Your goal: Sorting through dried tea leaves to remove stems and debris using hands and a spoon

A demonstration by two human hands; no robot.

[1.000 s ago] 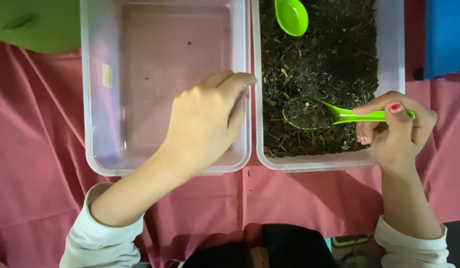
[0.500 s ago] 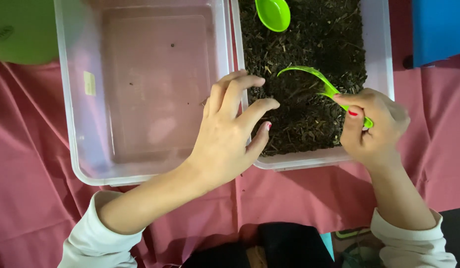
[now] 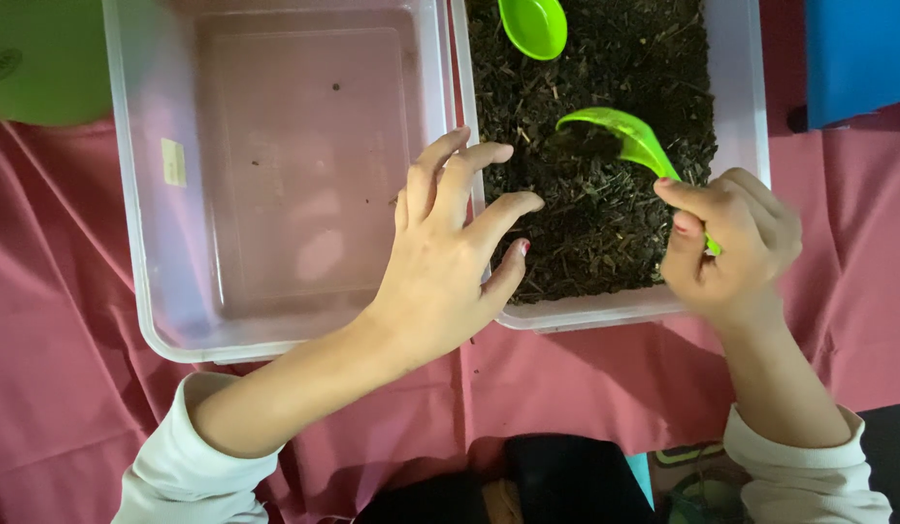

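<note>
Right grip (image 3: 726,243) pinching green spoon (image 3: 624,141) over soil bin (image 3: 741,87); left grip (image 3: 450,252) splayed wide, holding nothing.

right hand (image 3: 731,243) pinches green spoon (image 3: 620,136) over soil bin (image 3: 751,116) | left hand (image 3: 445,262) spread, perhaps touching rim

Empty tub (image 3: 275,184) left, touching soil tub (image 3: 736,107) right, both on cloth (image 3: 52,320).

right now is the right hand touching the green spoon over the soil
Touching. The head view shows the right hand pinching the green spoon by its handle, bowl tilted above the soil.
</note>
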